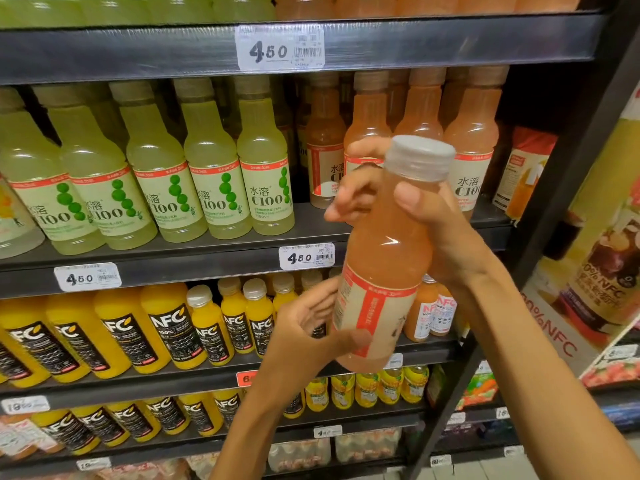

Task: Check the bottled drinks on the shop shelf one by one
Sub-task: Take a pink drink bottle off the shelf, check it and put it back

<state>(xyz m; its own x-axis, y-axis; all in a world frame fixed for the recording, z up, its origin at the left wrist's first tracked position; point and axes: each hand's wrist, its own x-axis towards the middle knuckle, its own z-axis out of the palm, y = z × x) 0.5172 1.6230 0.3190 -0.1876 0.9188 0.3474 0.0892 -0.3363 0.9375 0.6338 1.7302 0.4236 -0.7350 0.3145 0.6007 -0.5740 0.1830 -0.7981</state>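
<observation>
The pink bottle is held in front of the shelf, off its row, tilted slightly with the grey cap uppermost. The right hand is clamped round the bottle's neck and shoulder, just below the cap, thumb facing the camera. The left hand grips the bottle's lower part at the label, thumb across the front, fingers behind. Behind the bottle, on the shelf, stand more pink bottles; left of these stand green bottles. Below the shelf stand orange juice bottles.
</observation>
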